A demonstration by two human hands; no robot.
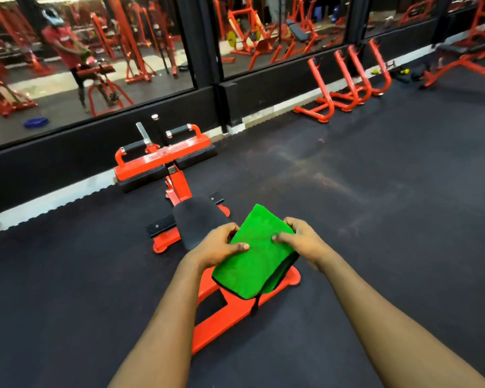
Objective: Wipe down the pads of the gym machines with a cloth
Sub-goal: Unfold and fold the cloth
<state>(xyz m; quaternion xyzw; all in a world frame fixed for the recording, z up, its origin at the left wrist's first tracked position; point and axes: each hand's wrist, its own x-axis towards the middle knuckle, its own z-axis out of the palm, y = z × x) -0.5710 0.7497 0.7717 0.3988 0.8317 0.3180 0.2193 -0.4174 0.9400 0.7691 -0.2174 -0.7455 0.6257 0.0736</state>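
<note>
A folded green cloth [256,256] with a black edge is held in the air above a low red gym machine [177,180]. My left hand [221,243] grips the cloth's left side, thumb on top. My right hand [301,236] grips its right side, fingers curled over the edge. Just left of the cloth is the machine's black seat pad [196,219]. Two black knee pads [144,177] sit under the red bar farther away, near the wall.
Dark rubber floor [375,219] spreads to the right. A mirrored wall [95,65] runs along the back with a black base. Red stands [345,85] lean by the wall at right, and a red bench [465,57] stands at the far right.
</note>
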